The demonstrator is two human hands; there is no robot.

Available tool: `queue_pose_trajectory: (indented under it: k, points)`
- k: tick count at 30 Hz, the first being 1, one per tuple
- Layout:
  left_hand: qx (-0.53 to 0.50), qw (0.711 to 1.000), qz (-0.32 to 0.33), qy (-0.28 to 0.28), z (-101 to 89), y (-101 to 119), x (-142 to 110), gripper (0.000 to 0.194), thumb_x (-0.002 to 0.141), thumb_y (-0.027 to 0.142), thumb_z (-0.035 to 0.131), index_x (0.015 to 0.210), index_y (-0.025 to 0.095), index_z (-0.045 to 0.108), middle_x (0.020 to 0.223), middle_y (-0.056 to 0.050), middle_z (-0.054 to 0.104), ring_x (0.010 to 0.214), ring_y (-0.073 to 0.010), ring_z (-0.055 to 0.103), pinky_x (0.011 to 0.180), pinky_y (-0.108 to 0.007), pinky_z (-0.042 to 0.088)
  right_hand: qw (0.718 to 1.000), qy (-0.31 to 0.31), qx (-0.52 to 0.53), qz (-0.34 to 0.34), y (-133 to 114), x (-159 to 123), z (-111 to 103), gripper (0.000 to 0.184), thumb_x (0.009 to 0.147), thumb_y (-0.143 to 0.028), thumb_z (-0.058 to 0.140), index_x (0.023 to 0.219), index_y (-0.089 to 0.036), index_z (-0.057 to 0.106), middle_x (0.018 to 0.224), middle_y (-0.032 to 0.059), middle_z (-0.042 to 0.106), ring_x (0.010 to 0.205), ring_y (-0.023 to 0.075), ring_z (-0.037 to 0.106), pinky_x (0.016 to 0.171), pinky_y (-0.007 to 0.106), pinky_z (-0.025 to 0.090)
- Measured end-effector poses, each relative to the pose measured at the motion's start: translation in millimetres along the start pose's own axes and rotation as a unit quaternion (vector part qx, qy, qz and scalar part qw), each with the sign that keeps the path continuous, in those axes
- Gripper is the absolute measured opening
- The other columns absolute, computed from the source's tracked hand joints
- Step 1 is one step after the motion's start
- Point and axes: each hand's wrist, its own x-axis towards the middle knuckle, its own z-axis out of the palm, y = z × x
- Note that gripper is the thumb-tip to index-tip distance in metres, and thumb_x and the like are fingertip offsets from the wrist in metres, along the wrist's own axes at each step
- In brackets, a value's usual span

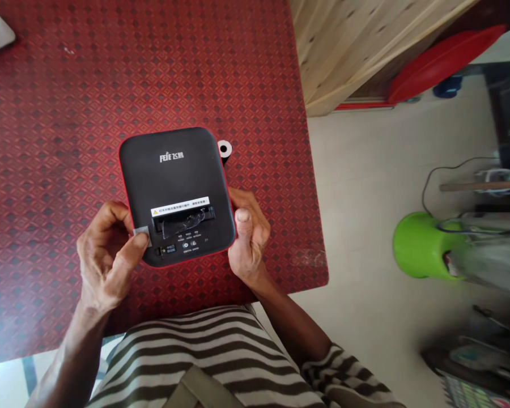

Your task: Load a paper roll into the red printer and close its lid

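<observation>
Black-and-red printer [176,181] is held between our two hands over the patterned red counter [68,141]; whether it touches the surface, we cannot tell. Our left hand [104,255] pinches its left edge, thumb on a small grey tab [140,230]; our right hand [250,238] clasps the right edge. Wrinkled clear film [182,225] lies across its dark slot [157,225]. We see a paper roll [226,143] just past it, partly hidden. Beyond the counter is a green tub [412,243], contents too blurred to tell.
</observation>
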Motion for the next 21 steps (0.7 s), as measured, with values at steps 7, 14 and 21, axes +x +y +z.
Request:
queue_pose_trajectory:
  k: [7,14,21]
  points:
    - [0.036,0.999,-0.013,-0.03,-6.2,2.0,-4.1,0.026,0.087,0.042,0.071,0.084,0.022,0.056,0.069,0.003,0.051,0.056,-0.0103,0.042,0.052,-0.029,0.03,1.0,0.003,0.01,-0.005,1.9,2.1,-0.6,0.042,0.111,-0.032,0.032,0.133,-0.028,0.068,0.125,0.0041,0.072,0.118,0.0188,0.065,0.103,0.041,0.054]
    - [-0.013,0.999,-0.027,-0.035,-4.1,0.8,-4.9,0.024,0.087,0.041,0.072,0.086,0.022,0.057,0.071,0.003,0.053,0.06,-0.011,0.045,0.054,-0.029,0.033,1.0,-0.003,0.012,-0.002,3.0,2.1,-3.2,0.04,0.111,-0.033,0.034,0.132,-0.031,0.068,0.126,0.0033,0.072,0.118,0.0186,0.065,0.103,0.041,0.053]
    - [-0.004,0.998,-0.026,-0.054,-5.6,2.6,-2.5,0.025,0.088,0.041,0.071,0.085,0.022,0.057,0.072,0.002,0.053,0.059,-0.0107,0.045,0.052,-0.029,0.032,1.0,0.003,0.026,-0.007,0.9,0.4,-1.5,0.04,0.111,-0.029,0.033,0.133,-0.032,0.066,0.129,0.0023,0.072,0.121,0.0181,0.064,0.105,0.041,0.052]
